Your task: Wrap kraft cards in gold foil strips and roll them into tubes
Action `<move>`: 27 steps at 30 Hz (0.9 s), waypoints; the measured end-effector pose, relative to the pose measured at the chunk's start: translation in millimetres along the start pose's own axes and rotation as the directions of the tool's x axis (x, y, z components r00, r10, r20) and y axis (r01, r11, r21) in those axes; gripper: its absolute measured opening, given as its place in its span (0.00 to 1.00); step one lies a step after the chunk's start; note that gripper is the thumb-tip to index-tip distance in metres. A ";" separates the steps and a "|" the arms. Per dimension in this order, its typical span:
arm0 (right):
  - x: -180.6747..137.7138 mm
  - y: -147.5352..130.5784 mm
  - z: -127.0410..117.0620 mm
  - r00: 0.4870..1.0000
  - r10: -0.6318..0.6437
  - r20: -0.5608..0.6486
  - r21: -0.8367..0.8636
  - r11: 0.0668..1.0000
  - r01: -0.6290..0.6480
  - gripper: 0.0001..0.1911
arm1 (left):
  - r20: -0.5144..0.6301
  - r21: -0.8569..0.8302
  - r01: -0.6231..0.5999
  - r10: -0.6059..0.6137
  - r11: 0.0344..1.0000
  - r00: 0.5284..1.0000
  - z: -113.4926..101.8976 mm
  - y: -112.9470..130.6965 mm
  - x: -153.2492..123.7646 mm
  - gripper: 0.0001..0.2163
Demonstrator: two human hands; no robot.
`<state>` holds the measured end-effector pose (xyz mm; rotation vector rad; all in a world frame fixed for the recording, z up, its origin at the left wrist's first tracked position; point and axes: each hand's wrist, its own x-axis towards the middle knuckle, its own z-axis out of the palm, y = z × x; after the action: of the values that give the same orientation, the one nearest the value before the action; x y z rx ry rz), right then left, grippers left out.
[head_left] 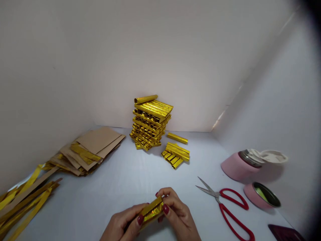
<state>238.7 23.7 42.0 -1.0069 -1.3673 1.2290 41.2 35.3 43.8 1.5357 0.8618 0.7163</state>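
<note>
At the bottom centre, both my hands pinch one folded gold foil bar (151, 211). My left hand (125, 224) grips its near end with the thumb on top. My right hand (179, 216) closes round its far end. Behind them stands a tall stack of gold foil bars (151, 123) against the back wall, one bar lying loose on top. A small pile of gold bars (176, 155) lies just right of the stack, with a single bar (177, 138) behind it.
Brown and gold paper sheets (91, 150) lie at the left, with cut gold strips (22, 201) nearer the left edge. Red-handled scissors (229, 207) lie open at the right. A pink jar (242, 165), its cap (262, 195) and a dark red object (284, 232) sit further right.
</note>
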 end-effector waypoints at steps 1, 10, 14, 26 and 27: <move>0.2 0.5 -0.1 1.000 -0.007 0.000 0.011 1.000 0.007 0.19 | 0.001 0.005 0.000 0.000 1.000 1.000 -0.3 -0.6 -0.4 0.19; 2.4 9.6 -0.7 0.997 -0.073 0.009 -0.012 0.997 0.073 0.15 | -0.020 0.016 -0.004 0.004 1.000 1.000 -2.4 -6.4 -2.0 0.16; 2.5 9.2 -0.8 0.996 -0.082 0.025 -0.021 0.996 0.082 0.14 | -0.011 0.020 -0.016 0.016 1.000 1.000 -2.6 -5.2 -0.8 0.16; 1.1 10.6 3.5 0.999 0.014 -0.048 0.013 1.000 -0.013 0.17 | -0.034 0.131 -0.062 0.067 0.989 0.997 -3.1 -9.9 -3.3 0.14; 0.9 10.8 3.4 0.999 0.018 -0.049 0.015 1.000 -0.017 0.17 | -0.033 0.146 -0.070 0.076 0.987 0.997 -3.2 -10.5 -3.0 0.14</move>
<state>234.8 25.4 31.4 -1.0341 -1.3129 1.2179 35.5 35.1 33.9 1.6948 0.9059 0.7516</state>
